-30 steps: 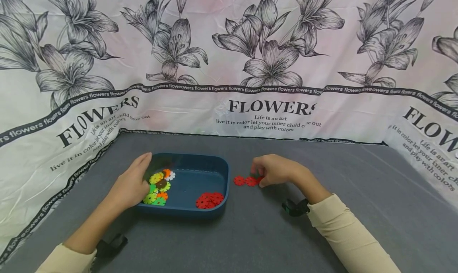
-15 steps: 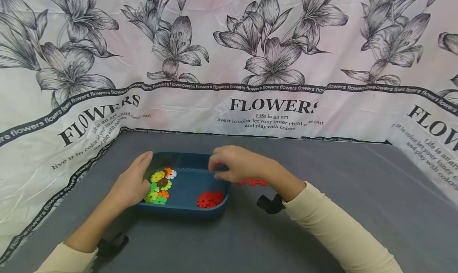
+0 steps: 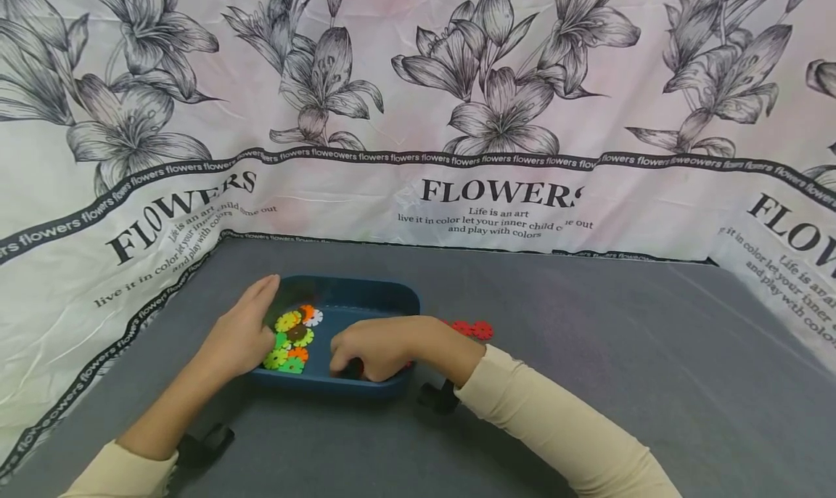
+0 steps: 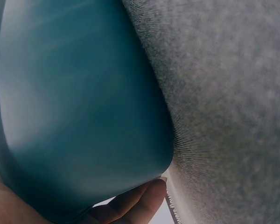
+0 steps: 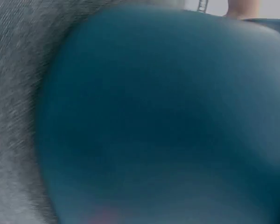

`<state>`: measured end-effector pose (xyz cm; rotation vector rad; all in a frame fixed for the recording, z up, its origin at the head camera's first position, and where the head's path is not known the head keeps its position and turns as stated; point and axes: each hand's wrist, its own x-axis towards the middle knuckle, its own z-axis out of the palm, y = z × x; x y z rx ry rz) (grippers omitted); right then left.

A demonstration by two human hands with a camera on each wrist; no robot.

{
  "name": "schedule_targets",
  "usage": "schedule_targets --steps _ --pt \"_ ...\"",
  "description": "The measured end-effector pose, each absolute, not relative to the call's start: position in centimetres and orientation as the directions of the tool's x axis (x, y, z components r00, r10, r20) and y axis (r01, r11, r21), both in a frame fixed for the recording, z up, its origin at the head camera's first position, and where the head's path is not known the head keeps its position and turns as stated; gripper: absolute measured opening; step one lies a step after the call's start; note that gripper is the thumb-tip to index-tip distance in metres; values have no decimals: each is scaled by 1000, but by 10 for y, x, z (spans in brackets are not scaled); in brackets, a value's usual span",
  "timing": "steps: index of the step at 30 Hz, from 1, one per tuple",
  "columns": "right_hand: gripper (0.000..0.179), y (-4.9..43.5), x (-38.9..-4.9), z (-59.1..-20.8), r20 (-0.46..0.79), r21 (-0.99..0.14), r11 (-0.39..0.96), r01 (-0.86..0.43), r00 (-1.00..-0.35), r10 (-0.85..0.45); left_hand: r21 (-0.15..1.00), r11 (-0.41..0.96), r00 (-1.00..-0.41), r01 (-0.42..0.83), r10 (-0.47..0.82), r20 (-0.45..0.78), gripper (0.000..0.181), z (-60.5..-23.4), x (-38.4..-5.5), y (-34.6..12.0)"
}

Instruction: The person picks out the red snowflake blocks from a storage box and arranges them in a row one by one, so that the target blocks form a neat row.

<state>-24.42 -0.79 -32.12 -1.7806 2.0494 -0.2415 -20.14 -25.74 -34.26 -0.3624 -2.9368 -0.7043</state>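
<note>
Gripping left end of the blue tray [image 3: 353, 293] with the left hand [image 3: 239, 338], thumb inside the rim, fingers along the outside, so clamped on the tray wall. Same in left wrist view: fingers at the outer wall, by the bottom corner. Reaching down into the right part of the tray with the right hand [image 3: 379, 347], back of hand up, fingers bent toward the tray floor. Can't tell if apart, together or clamped on a piece: tips mostly hidden in head view, out of sight in right wrist view. Only blurred outer tray wall there, plus a faint red smear [image 5: 105, 215] at the bottom edge. Red discs [image 3: 483, 330], toothed: on the bench [image 3: 620, 316], right of the tray, just past the right wrist; 2 showing nearly whole, side by side, plus a bit of 1 more, partly covered by the wrist. Inside the tray, at left near the left thumb: overlapping multicolour discs [image 3: 287, 322] in yellow, orange, white, green and brown. Behind the bench: white cloth [image 3: 366, 200] with flower print and lettering. On both arms: cream sleeves [image 3: 555, 418].
</note>
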Motion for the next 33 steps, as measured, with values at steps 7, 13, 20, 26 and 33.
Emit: schedule_targets --steps 7,13,20,26,33 --pt "13 -6 -244 -324 -266 -326 288 -900 -205 -942 434 865 -967 251 207 148 79 -342 -200 -255" --pt "3 -3 -239 -314 -385 -209 427 -880 -328 -863 426 870 -968 247 200 153 78 -341 -201 -257" --pt "19 -2 -243 -307 -537 -327 504 -800 -281 -795 429 868 -967 251 205 151 79 -342 -200 -257" --pt "43 1 -254 -309 -535 -586 424 -690 -63 -842 427 870 -968 246 200 149 79 -342 -201 -257" --pt "17 7 -267 -309 -500 -772 405 -490 76 -863 428 871 -970 239 199 138 81 -341 -201 -256"
